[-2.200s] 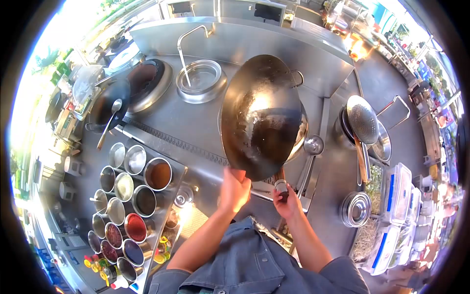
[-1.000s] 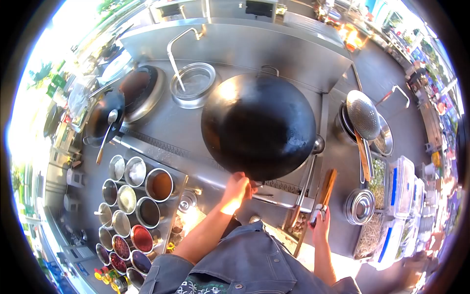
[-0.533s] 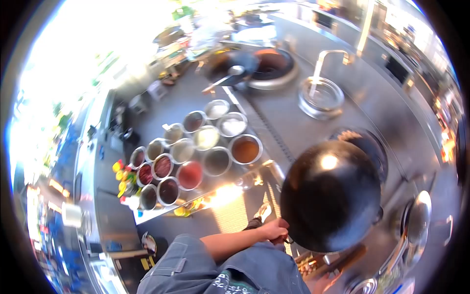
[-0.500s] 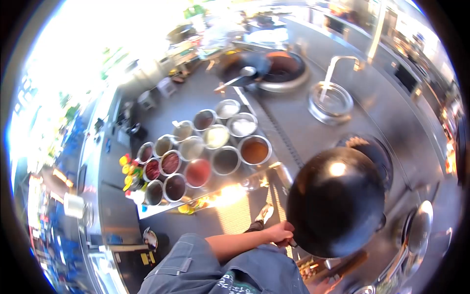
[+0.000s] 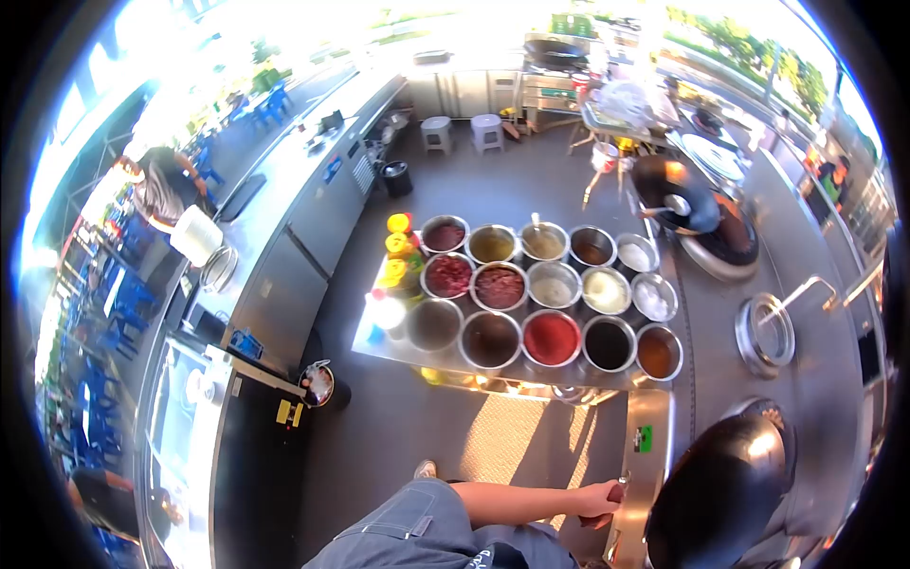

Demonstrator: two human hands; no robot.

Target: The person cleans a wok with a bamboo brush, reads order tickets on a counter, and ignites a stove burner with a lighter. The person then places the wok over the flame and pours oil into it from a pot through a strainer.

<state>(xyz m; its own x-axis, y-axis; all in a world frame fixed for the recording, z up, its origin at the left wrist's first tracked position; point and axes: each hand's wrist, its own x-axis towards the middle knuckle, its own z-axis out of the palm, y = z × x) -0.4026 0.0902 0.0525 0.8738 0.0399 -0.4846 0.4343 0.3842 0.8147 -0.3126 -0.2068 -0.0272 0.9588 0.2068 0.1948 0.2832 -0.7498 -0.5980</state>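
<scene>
My left hand (image 5: pixel 597 500) is closed beside the front edge of the steel stove counter (image 5: pixel 647 410). Its fingers are wrapped round a small dark thing that I cannot make out. To its right, a large dark wok (image 5: pixel 718 493) stands tilted, partly cut off by the bottom of the view. A gap shows between the hand and the wok. My right hand is out of view.
Several steel pots of seasonings (image 5: pixel 552 338) stand in rows ahead. A second wok (image 5: pixel 664 190) holds a ladle at the upper right. A water basin (image 5: pixel 766 335) lies right, a bin (image 5: pixel 324 386) left. A person (image 5: pixel 166 185) is at the far left.
The view has swung left, so the pots now fill the middle. My left hand no longer meets the wok's edge. My right hand and the wooden-handled tool have left the view.
</scene>
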